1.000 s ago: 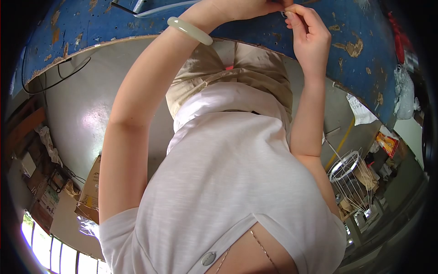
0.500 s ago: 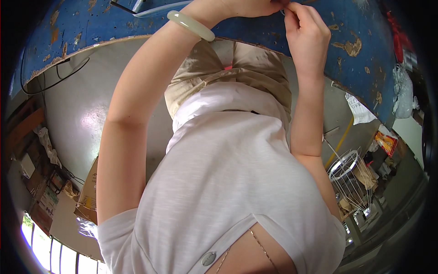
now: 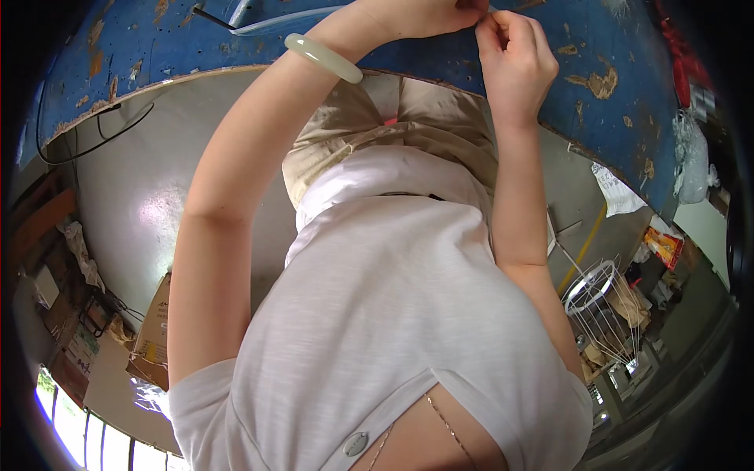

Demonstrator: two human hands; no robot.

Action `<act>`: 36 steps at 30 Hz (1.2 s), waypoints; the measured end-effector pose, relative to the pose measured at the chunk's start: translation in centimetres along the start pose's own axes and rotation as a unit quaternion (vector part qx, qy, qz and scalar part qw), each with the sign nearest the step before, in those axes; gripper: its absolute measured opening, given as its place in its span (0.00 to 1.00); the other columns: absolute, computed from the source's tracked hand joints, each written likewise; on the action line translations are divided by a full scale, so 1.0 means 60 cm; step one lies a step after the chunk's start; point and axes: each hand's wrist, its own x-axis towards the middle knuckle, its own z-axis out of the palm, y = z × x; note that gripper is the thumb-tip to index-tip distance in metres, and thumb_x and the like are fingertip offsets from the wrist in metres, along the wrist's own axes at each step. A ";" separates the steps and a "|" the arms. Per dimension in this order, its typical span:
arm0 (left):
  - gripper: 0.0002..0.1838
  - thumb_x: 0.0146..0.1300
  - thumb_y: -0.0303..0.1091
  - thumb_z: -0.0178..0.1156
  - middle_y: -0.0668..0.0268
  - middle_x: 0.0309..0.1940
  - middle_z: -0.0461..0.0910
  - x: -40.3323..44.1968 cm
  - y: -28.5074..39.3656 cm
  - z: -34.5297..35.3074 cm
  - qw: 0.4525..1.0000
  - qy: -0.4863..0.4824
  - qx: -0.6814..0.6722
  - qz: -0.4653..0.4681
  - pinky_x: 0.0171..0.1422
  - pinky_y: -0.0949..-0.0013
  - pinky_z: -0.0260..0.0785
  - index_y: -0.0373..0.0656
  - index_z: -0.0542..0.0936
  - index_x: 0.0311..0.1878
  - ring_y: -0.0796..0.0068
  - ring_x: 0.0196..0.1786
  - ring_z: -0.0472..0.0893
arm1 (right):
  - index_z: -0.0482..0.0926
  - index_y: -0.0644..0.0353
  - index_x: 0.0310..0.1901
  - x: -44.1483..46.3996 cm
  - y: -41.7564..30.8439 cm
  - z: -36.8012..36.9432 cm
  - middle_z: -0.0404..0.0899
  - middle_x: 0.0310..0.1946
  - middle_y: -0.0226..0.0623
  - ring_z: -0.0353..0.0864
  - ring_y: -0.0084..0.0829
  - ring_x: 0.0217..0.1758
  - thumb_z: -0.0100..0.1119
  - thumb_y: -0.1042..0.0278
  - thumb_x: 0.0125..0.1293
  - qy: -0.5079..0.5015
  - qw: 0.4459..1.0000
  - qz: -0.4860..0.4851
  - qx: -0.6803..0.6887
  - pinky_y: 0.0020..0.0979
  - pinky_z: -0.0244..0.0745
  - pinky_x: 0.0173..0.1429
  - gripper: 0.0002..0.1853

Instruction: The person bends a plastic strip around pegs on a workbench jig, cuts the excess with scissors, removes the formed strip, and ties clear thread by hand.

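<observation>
1. Although a cardboard carton [image 3: 151, 341] shows beside the left upper arm, that arm partly covers it and its contents are out of sight.
2. Beside the right edge of the blue worktable [image 3: 636, 71] is a transparent plastic bag [image 3: 693, 161]; what it holds, if anything, is hard to make out.
3. A transparent tube [image 3: 290, 20] lies on the surface, inward of the near edge and toward the left, then disappears behind the left forearm.
4. The top border cuts off the left hand [image 3: 432, 17], so I cannot tell whether its fingers grip anything.
5. Just beside it, the right hand [image 3: 518, 67] has curled fingers, with thumb and forefinger drawn together; I cannot tell whether something small sits between them.
6. Both elbows are bent, bringing the hands over the surface past its near edge; a pale bangle [image 3: 323, 59] circles the left forearm.
</observation>
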 end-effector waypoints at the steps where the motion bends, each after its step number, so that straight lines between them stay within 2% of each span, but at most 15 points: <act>1: 0.05 0.50 0.28 0.59 0.50 0.27 0.78 0.001 0.000 -0.003 1.000 -0.008 -0.009 -0.009 0.40 0.56 0.71 0.37 0.79 0.29 0.47 0.34 0.78 | 0.78 0.60 0.28 -0.001 0.002 0.000 0.78 0.24 0.32 0.78 0.27 0.21 0.66 0.80 0.47 0.001 1.000 -0.007 -0.006 0.26 0.74 0.27 0.07; 3: 0.06 0.50 0.27 0.59 0.50 0.27 0.78 0.004 0.003 -0.010 0.999 -0.024 -0.027 -0.027 0.40 0.56 0.71 0.37 0.80 0.32 0.47 0.34 0.78 | 0.78 0.60 0.28 -0.002 0.005 0.001 0.78 0.24 0.31 0.78 0.27 0.21 0.66 0.80 0.47 0.003 1.000 -0.020 -0.017 0.26 0.74 0.27 0.07; 6: 0.09 0.50 0.28 0.60 0.51 0.29 0.79 0.008 -0.010 -0.006 0.999 -0.023 -0.005 0.049 0.40 0.56 0.71 0.38 0.81 0.36 0.47 0.35 0.78 | 0.78 0.60 0.28 -0.003 0.006 0.002 0.78 0.25 0.31 0.77 0.27 0.21 0.66 0.81 0.46 0.009 0.999 -0.027 -0.016 0.26 0.74 0.27 0.08; 9: 0.11 0.50 0.28 0.60 0.51 0.31 0.80 0.013 -0.018 -0.009 0.994 -0.068 0.042 0.076 0.41 0.57 0.71 0.39 0.82 0.38 0.48 0.36 0.79 | 0.78 0.60 0.28 -0.003 0.007 0.004 0.78 0.25 0.32 0.77 0.27 0.21 0.66 0.81 0.46 0.015 0.999 -0.037 -0.026 0.26 0.74 0.27 0.08; 15: 0.08 0.51 0.28 0.60 0.52 0.29 0.81 0.020 -0.020 -0.015 0.996 -0.079 -0.009 0.048 0.41 0.59 0.72 0.38 0.83 0.34 0.51 0.35 0.80 | 0.78 0.60 0.29 -0.002 0.004 0.003 0.78 0.25 0.32 0.78 0.27 0.21 0.66 0.81 0.47 0.018 0.999 -0.035 -0.021 0.27 0.75 0.27 0.08; 21: 0.07 0.51 0.28 0.60 0.53 0.29 0.81 0.020 -0.019 -0.014 0.996 -0.071 -0.002 0.055 0.41 0.59 0.72 0.38 0.83 0.33 0.52 0.35 0.80 | 0.78 0.60 0.29 -0.003 0.004 0.003 0.78 0.25 0.32 0.78 0.27 0.21 0.66 0.81 0.47 0.016 0.999 -0.029 -0.014 0.27 0.75 0.27 0.08; 27: 0.04 0.50 0.26 0.59 0.54 0.26 0.79 0.017 -0.012 -0.010 0.996 -0.026 0.022 0.081 0.40 0.57 0.71 0.38 0.81 0.29 0.51 0.34 0.78 | 0.79 0.62 0.31 -0.003 0.002 0.002 0.79 0.27 0.35 0.79 0.29 0.23 0.66 0.80 0.50 0.024 1.000 -0.019 0.001 0.27 0.76 0.29 0.07; 30: 0.03 0.51 0.25 0.56 0.54 0.26 0.77 0.006 0.003 -0.010 0.996 0.011 0.067 0.063 0.40 0.55 0.70 0.38 0.78 0.26 0.49 0.34 0.77 | 0.79 0.62 0.32 -0.004 0.010 0.000 0.80 0.28 0.36 0.80 0.31 0.26 0.66 0.79 0.53 0.021 0.999 -0.046 0.000 0.27 0.76 0.31 0.06; 36: 0.04 0.51 0.27 0.54 0.52 0.26 0.76 -0.008 0.009 -0.026 0.988 0.033 0.150 0.014 0.40 0.53 0.70 0.38 0.75 0.24 0.47 0.34 0.77 | 0.78 0.63 0.32 -0.008 -0.003 -0.022 0.79 0.28 0.36 0.78 0.31 0.25 0.65 0.78 0.55 -0.037 0.999 0.005 0.035 0.27 0.74 0.31 0.05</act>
